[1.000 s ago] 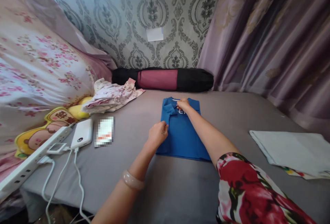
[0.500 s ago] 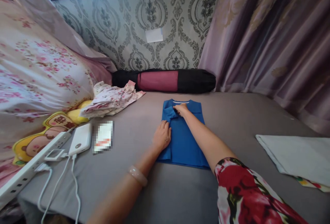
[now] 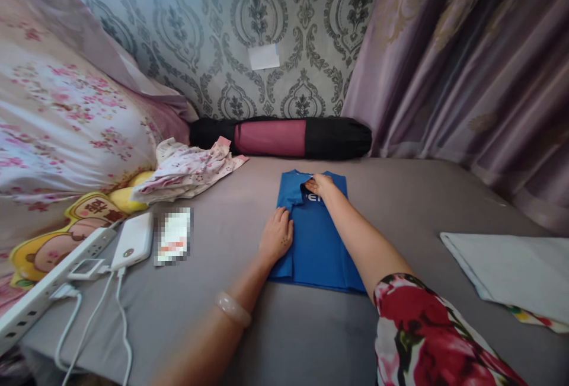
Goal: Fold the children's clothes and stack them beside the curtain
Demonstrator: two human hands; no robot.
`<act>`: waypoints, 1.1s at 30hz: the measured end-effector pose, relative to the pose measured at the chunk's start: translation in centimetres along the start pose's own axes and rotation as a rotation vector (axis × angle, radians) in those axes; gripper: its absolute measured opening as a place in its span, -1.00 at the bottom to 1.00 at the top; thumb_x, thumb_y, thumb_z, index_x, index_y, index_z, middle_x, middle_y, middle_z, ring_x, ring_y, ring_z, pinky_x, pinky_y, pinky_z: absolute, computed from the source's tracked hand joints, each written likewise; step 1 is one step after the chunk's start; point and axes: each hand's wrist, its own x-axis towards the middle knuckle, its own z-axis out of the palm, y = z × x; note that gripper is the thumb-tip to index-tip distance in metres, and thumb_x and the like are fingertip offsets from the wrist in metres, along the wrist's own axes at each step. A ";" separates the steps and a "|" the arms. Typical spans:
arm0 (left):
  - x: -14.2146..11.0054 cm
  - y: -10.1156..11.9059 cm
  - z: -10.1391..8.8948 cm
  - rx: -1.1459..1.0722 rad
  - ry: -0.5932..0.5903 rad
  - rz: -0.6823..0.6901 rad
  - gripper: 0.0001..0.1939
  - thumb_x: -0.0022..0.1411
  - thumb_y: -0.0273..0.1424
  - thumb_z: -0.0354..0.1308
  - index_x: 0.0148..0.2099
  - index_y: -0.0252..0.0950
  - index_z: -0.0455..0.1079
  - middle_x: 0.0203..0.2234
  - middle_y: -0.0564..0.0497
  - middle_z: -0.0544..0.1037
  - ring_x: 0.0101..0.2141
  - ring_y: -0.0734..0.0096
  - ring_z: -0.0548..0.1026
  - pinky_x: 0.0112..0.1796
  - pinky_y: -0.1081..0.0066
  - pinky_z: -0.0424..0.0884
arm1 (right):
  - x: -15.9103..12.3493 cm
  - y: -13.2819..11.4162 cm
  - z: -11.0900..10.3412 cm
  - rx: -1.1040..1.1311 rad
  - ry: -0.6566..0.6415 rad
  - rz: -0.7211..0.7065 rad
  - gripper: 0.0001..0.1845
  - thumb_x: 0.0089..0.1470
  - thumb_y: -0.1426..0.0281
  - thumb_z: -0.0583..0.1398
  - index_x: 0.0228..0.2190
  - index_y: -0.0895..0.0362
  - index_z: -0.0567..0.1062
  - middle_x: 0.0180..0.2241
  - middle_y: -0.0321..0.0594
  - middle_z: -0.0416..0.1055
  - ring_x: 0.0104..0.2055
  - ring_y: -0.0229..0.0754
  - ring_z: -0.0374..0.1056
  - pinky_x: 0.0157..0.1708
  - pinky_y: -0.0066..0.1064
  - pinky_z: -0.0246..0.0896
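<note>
A blue T-shirt lies partly folded, its neckline at the far end and its hem toward me. My left hand rests flat on the shirt's left edge, fingers stretched out together. Near the neckline, my right hand has its fingers extended to the left, beside the dark opening of a folded sleeve. It appears to touch the cloth without a closed grip, though some fingertips are in shadow. White lettering shows just below that hand, partly covered by it.
The shirt lies on a grey sheet. A black and pink roll-shaped bag lies along the wall. Left are crumpled floral clothes, a white power bank with cables and a power strip. Folded pale cloth lies right.
My right hand has shifted slightly right and its fingers have loosened from the folded sleeve. White lettering on the shirt has come into view. My left hand stays on the left edge.
</note>
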 end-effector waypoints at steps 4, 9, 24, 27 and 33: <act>0.0 0.0 0.0 -0.001 -0.001 -0.001 -0.65 0.41 -0.34 -0.17 0.12 -0.35 0.26 0.12 -0.22 0.37 0.18 0.17 0.29 0.16 0.14 0.26 | 0.2 0.5 0.4 -0.121 0.053 -0.062 -0.80 0.15 0.47 0.15 -0.15 0.20 0.39 -0.45 -0.24 0.47 -0.48 -0.27 0.43 -0.43 -0.42 0.44; 0.0 0.1 -0.2 -0.008 0.002 -0.003 -0.65 0.41 -0.33 -0.18 0.12 -0.32 0.26 0.12 -0.20 0.37 0.18 0.19 0.30 0.16 0.15 0.27 | 0.7 1.2 0.7 -0.383 0.148 -0.218 -0.38 -0.06 0.61 0.24 0.06 0.11 0.30 -0.07 -0.12 0.44 -0.06 -0.13 0.41 -0.12 -0.35 0.39; 0.1 0.2 -0.6 -0.065 -0.034 -0.030 -0.61 0.34 -0.41 -0.14 0.12 -0.44 0.29 0.15 -0.26 0.35 0.20 0.16 0.27 0.21 0.18 0.19 | -2.2 2.7 3.0 -1.395 0.013 -0.892 -0.53 0.21 0.49 -0.06 0.10 0.25 0.35 0.20 0.09 0.20 0.26 0.07 0.03 0.20 -0.09 -0.13; 0.1 0.2 -0.8 -0.080 -0.053 -0.043 -0.57 0.27 -0.46 -0.10 0.14 -0.46 0.30 0.17 -0.23 0.34 0.22 0.18 0.24 0.23 0.22 0.16 | -1.8 3.4 5.2 -1.493 -0.229 -0.847 -0.45 0.29 0.34 -0.11 0.22 0.31 0.20 0.30 0.04 0.06 0.35 0.03 -0.16 0.28 -0.06 -0.34; 0.0 0.7 -1.2 -0.014 -0.167 -0.021 -0.47 0.34 -0.28 -0.10 0.30 -0.35 0.14 0.28 -0.19 0.20 0.30 0.10 0.08 0.25 0.00 0.03 | 0.0 4.9 7.0 -1.510 -0.217 -0.774 -0.37 0.32 0.22 -0.14 0.27 0.32 0.10 0.35 0.04 -0.10 0.39 0.01 -0.27 0.31 -0.05 -0.44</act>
